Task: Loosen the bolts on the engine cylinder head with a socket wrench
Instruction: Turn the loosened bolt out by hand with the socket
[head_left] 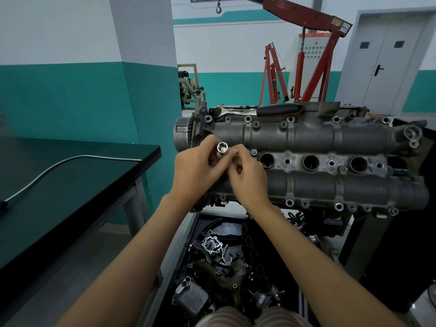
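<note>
Both hands meet over the cylinder head's (306, 138) left end, left hand (195, 171) and right hand (247, 178) fingers pinching a silver socket (222, 147), open end up.

Both hands, the left hand (198, 168) and right hand (247, 175), crowd the cylinder head's (330, 138) left end. Its right stretch lies open from above. The ratchet (259, 110) lies along the far edge. Left, a black table (70, 185) hems the gap; near, a parts tray (226, 267) fills the floor below.
</note>
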Available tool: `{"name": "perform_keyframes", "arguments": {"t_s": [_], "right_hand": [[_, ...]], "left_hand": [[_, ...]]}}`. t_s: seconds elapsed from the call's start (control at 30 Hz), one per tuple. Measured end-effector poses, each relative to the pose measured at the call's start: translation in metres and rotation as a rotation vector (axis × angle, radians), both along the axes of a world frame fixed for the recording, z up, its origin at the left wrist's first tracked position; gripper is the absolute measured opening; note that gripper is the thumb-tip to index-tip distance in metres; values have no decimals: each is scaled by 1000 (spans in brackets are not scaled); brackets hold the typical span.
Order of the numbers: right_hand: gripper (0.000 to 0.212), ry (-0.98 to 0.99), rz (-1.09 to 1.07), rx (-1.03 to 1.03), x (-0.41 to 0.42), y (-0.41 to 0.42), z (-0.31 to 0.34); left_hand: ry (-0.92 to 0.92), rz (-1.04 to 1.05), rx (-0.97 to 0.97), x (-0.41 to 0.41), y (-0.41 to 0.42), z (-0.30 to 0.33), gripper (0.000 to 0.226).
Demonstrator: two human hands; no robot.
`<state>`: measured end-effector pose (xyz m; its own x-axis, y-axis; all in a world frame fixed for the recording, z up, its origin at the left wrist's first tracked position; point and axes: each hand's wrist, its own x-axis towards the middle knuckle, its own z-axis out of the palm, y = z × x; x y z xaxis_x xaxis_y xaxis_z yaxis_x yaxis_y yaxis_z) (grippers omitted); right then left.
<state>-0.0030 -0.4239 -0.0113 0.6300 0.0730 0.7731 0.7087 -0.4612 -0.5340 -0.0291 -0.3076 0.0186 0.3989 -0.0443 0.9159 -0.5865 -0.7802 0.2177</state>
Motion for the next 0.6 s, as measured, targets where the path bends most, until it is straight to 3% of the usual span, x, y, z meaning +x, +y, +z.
{"name": "perform_keyframes", "arguments": {"t_s": [0.13, 0.43, 0.6], "right_hand": [[19, -32, 11, -21, 0, 0, 0], [15, 13, -31, 15, 2, 1, -1], [14, 18, 6, 6, 0, 0, 0]], "left_hand": [[28, 8, 0, -1, 0, 0, 15], [28, 39, 18, 1, 0, 1, 35], [20, 8, 10, 0, 1, 0, 25]]}}
